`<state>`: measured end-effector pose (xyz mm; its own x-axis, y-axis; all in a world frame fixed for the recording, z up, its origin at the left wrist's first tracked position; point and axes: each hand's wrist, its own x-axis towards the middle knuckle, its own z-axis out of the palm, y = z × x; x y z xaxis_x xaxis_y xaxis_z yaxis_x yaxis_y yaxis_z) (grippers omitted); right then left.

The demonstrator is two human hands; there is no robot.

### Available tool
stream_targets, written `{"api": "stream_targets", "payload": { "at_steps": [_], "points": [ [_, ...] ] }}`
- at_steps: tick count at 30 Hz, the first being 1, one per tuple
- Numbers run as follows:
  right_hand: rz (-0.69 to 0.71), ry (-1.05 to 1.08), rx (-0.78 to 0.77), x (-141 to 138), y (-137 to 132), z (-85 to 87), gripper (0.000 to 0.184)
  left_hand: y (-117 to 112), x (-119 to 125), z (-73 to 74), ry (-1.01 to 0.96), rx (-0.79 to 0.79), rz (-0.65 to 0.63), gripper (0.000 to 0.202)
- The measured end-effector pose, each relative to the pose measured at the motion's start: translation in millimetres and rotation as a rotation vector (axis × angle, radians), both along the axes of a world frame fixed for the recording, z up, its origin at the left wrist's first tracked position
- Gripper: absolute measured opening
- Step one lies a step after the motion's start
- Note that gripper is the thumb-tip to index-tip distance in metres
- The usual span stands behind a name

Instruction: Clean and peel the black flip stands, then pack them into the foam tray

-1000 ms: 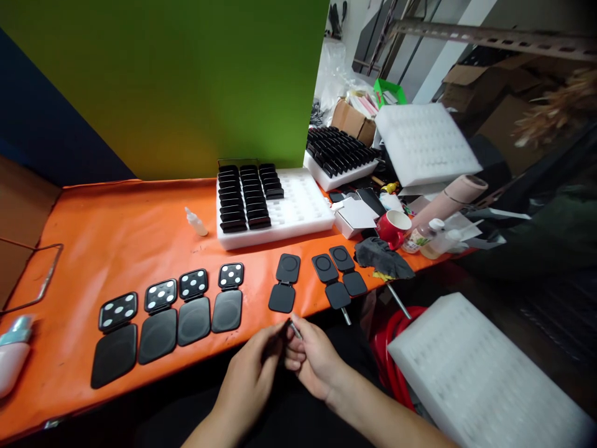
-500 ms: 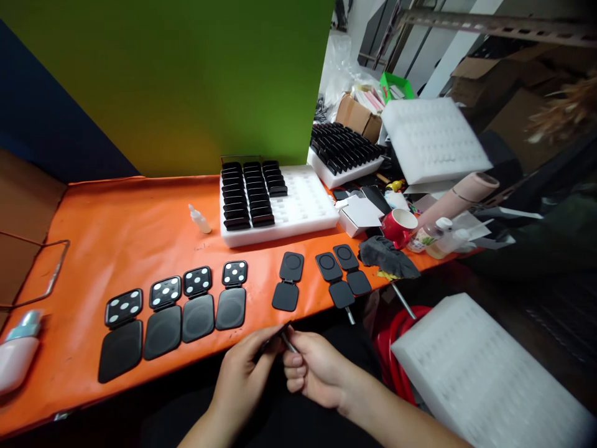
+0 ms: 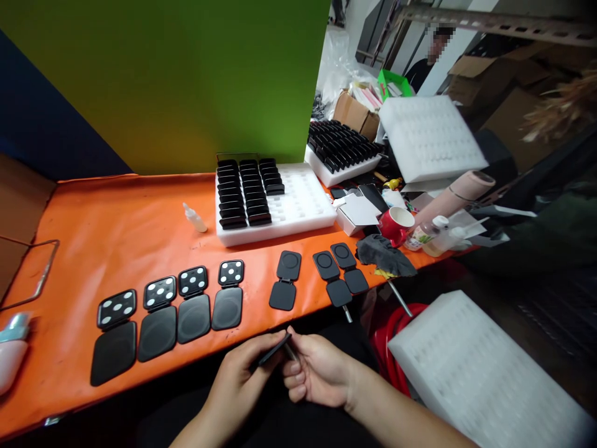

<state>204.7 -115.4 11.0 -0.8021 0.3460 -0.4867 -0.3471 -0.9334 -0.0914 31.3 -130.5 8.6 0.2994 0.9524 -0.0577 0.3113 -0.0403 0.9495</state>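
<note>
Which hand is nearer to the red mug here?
Right. The right hand is below and left of the red mug in the picture; the left hand is below too, but farther left.

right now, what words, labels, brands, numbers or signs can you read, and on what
None can be read.
Bottle beside the red mug: printed label, too small and blurred.
Green box: possible markings, too blurred to tell.
Black piece in the left hand: no lettering visible.

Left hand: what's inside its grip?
The left hand grips a flat black piece, seen nearly edge-on. The hand covers the rest, so what lies underneath can't be told.
</note>
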Motion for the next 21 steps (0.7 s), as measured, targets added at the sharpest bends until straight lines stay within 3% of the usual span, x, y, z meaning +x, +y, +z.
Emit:
{"api": "stream_targets", "payload": {
  "at_steps": [6,9,13,21],
  "points": [
    [-0.023,-0.001,-0.065,1,0,-4.1,0.034,2,2,-3.8,-0.025,-0.083,-0.02,0.03],
    [-0.072,-0.053,-0.059,0,-1,-7.7,0.035,1,2,-5.9,0.032,-0.029,-0.061,0.032],
    [-0.022,-0.092,-0.011,2,-1,-11.6,0.037,1,1,-6.8,0.088,0.047,-0.131,0.035],
    [-0.049,-0.119,0.01,-2,-7,-2.9,0.04,-3,5,-4.9,-0.014,-0.106,-0.036,0.029]
  ]
}}
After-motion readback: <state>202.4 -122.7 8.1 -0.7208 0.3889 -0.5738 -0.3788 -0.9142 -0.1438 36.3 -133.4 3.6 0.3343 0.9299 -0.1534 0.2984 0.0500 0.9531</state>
